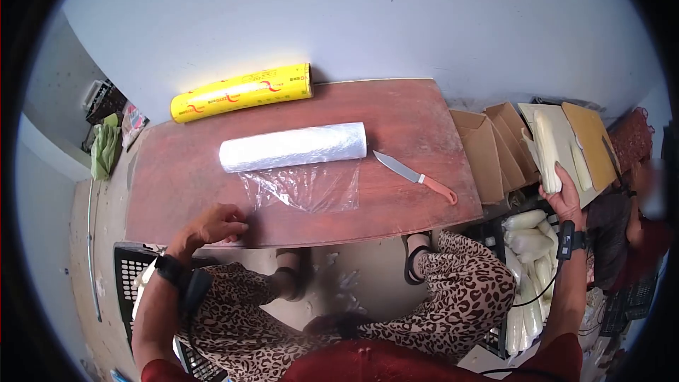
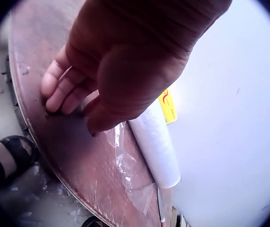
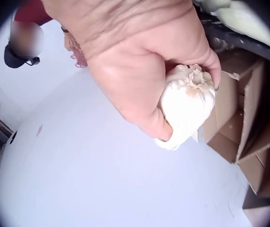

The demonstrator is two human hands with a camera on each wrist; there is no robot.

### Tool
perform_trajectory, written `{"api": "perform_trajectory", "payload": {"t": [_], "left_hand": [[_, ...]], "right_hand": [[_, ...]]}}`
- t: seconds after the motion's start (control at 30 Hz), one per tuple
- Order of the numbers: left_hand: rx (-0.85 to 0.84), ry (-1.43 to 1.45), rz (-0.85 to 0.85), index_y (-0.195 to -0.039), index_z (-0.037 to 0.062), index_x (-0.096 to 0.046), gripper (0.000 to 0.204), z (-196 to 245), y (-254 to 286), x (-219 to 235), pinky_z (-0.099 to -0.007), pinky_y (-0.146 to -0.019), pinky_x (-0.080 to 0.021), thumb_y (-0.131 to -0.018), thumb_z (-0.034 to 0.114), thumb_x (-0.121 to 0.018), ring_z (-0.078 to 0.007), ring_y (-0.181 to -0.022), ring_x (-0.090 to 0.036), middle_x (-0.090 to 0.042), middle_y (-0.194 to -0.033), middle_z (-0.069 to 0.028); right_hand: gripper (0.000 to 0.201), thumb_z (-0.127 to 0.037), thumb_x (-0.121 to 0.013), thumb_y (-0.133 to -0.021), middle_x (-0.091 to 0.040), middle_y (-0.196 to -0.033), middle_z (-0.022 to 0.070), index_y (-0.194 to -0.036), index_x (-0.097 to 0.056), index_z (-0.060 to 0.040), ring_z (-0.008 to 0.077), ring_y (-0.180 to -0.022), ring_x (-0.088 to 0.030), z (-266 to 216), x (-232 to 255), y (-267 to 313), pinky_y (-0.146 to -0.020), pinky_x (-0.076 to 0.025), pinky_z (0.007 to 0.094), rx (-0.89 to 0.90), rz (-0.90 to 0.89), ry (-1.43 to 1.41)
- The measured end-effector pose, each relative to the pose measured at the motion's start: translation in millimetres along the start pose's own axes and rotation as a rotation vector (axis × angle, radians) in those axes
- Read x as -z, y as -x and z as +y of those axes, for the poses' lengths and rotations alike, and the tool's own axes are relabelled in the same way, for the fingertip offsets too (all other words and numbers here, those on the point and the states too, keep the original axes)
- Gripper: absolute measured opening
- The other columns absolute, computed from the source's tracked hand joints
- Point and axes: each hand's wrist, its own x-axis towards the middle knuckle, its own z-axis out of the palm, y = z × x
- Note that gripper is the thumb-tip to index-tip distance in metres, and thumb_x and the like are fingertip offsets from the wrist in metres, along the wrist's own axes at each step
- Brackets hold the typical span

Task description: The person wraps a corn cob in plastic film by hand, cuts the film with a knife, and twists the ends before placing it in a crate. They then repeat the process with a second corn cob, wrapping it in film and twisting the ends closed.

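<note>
My right hand (image 1: pixel 564 199) grips a long, pale Chinese cabbage (image 1: pixel 545 148) round its root end and holds it up at the right, beyond the table. In the right wrist view its white base (image 3: pixel 187 106) sits between thumb and fingers. Over the table's front left part, my left hand (image 1: pixel 221 224) holds nothing, its fingers loosely bent. A roll of clear cling film (image 1: pixel 293 147) lies mid-table, with a loose sheet (image 1: pixel 304 187) drawn toward the front edge. Right of the roll lies a knife (image 1: pixel 417 177) with an orange handle.
Behind the film lies a yellow printed roll (image 1: pixel 242 92) on the reddish table (image 1: pixel 396 106). Cardboard boxes (image 1: pixel 488 148) stand against its right side. A crate at lower right holds several pale cabbages (image 1: pixel 527 244). Another black crate (image 1: pixel 131 276) is at left. Another person (image 1: pixel 640 240) is at far right.
</note>
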Motion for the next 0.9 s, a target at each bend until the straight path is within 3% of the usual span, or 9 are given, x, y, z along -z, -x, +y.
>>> {"api": "perform_trajectory", "payload": {"t": [0.07, 0.13, 0.23, 0.33, 0.37, 0.43, 0.57, 0.63, 0.9], "left_hand": [[-0.032, -0.039, -0.006, -0.104, -0.0036, -0.064, 0.027, -6, 2, 4, -0.0278, -0.058, -0.052, -0.088, 0.019, -0.066, -0.0145, -0.067, -0.063, -0.066, -0.078, -0.009], [-0.075, -0.046, 0.012, -0.099, -0.0028, -0.066, 0.026, -4, 6, 4, -0.0285, -0.058, -0.051, -0.088, 0.021, -0.066, -0.015, -0.068, -0.063, -0.066, -0.076, -0.0086], [-0.106, -0.128, 0.077, -0.092, -0.0018, -0.068, 0.027, -4, -1, 8, -0.0296, -0.059, -0.051, -0.085, 0.024, -0.067, -0.0161, -0.067, -0.064, -0.066, -0.073, -0.0086], [-0.033, -0.059, 0.284, -0.089, -0.0022, -0.069, 0.029, -8, -14, -2, -0.0303, -0.06, -0.051, -0.082, 0.026, -0.067, -0.0172, -0.065, -0.064, -0.065, -0.071, -0.0087], [-0.052, 0.089, 0.346, -0.088, -0.0016, -0.069, 0.027, -16, -23, -6, -0.0289, -0.056, -0.051, -0.08, 0.025, -0.068, -0.0174, -0.062, -0.064, -0.066, -0.073, -0.0091], [-0.038, 0.253, 0.352, -0.09, -0.0008, -0.067, 0.024, -19, -35, -11, -0.0275, -0.052, -0.05, -0.081, 0.022, -0.068, -0.0162, -0.059, -0.063, -0.065, -0.072, -0.0084], [0.042, 0.514, 0.258, -0.1, 0.0025, -0.062, 0.02, -11, -36, -19, -0.0257, -0.046, -0.049, -0.086, 0.016, -0.065, -0.0143, -0.055, -0.061, -0.061, -0.073, -0.0067], [0.061, 0.585, 0.255, -0.095, 0.0043, -0.06, 0.014, -6, -34, -21, -0.0253, -0.042, -0.047, -0.085, 0.013, -0.065, -0.0133, -0.051, -0.059, -0.059, -0.07, -0.005], [0.049, 0.617, 0.2, -0.086, 0.0067, -0.058, 0.006, -12, -46, -22, -0.0254, -0.038, -0.044, -0.085, 0.008, -0.064, -0.0128, -0.046, -0.056, -0.058, -0.064, -0.0034]], "right_hand": [[0.033, -0.025, -0.066, -0.089, -0.066, -0.095, 0.0079, -0.115, -0.059, -0.0049, 0.0184, -0.079, -0.066, 2, -56, 11, -0.066, -0.054, 0.036, 0.052, -0.202, 0.166], [0.036, -0.02, -0.064, -0.089, -0.064, -0.103, 0.0066, -0.117, -0.057, 0.0007, 0.0133, -0.092, -0.063, -3, -135, 37, -0.08, -0.052, 0.0283, 0.108, -0.324, 0.333], [0.041, -0.023, -0.067, -0.084, -0.062, -0.105, 0.0056, -0.116, -0.057, 0.0004, 0.0112, -0.096, -0.059, -2, -221, 50, -0.084, -0.047, 0.0252, 0.118, -0.534, 0.602], [0.05, -0.031, -0.07, -0.078, -0.062, -0.106, 0.0075, -0.114, -0.058, 0.0008, 0.0135, -0.097, -0.057, 6, -301, 71, -0.085, -0.045, 0.0277, 0.263, -0.686, 0.936], [0.051, -0.032, -0.07, -0.077, -0.062, -0.105, 0.0085, -0.114, -0.059, 0.0015, 0.0146, -0.098, -0.057, 9, -327, 82, -0.085, -0.045, 0.0283, 0.28, -0.712, 1.011], [0.052, -0.031, -0.07, -0.076, -0.061, -0.106, 0.0085, -0.114, -0.058, 0.0015, 0.0151, -0.099, -0.057, 21, -366, 97, -0.087, -0.044, 0.029, 0.305, -0.767, 1.103], [0.051, -0.027, -0.07, -0.077, -0.06, -0.108, 0.0074, -0.117, -0.057, 0.0008, 0.0142, -0.101, -0.055, 61, -409, 100, -0.089, -0.043, 0.0289, 0.299, -0.852, 1.087], [0.056, -0.032, -0.073, -0.076, -0.062, -0.107, 0.0124, -0.115, -0.057, 0.005, 0.0175, -0.1, -0.058, 82, -417, 93, -0.087, -0.046, 0.0296, 0.344, -0.858, 1.047], [0.056, -0.03, -0.074, -0.077, -0.061, -0.109, 0.0133, -0.116, -0.055, 0.0058, 0.0171, -0.099, -0.057, 135, -428, 82, -0.087, -0.047, 0.0296, 0.262, -0.847, 0.871]]}}
